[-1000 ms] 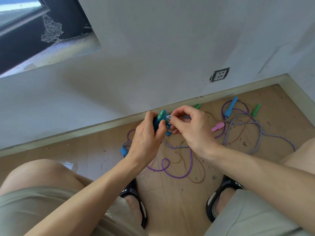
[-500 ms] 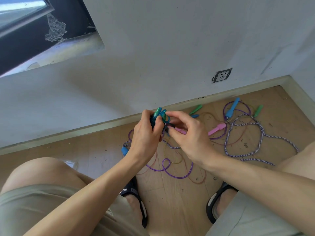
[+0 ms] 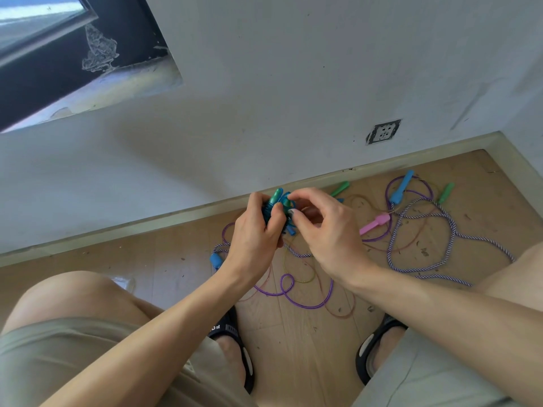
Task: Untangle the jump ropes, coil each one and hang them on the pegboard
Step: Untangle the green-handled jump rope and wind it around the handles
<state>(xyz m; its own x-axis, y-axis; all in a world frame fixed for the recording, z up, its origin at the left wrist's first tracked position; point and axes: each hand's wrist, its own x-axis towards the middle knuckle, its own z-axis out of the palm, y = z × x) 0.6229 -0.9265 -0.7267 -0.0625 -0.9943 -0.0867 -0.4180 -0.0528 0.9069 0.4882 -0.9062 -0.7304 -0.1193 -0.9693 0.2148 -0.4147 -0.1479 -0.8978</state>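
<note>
My left hand (image 3: 255, 233) grips a small coiled bundle of blue rope with teal handles (image 3: 279, 201), held above the floor. My right hand (image 3: 326, 227) pinches a loop of that blue rope at the bundle's top. Below on the wooden floor lies a tangle: a purple rope (image 3: 305, 301), a purple-and-white braided rope (image 3: 423, 254), and thin reddish cord. Loose handles show in it: pink (image 3: 374, 224), blue (image 3: 401, 188), green (image 3: 446, 192), another green (image 3: 339, 188) and a blue one (image 3: 216, 259) at the left. No pegboard is in view.
I squat facing a grey wall with a pale skirting board (image 3: 147, 227) and a wall socket (image 3: 383, 132). My knees and black sandals (image 3: 232, 342) frame the tangle. A dark window opening (image 3: 58, 54) is at the upper left. The room's corner is at the right.
My right hand has shifted from the bundle's lower side up to its top, now pinching a blue loop. The left hand keeps its grip on the bundle.
</note>
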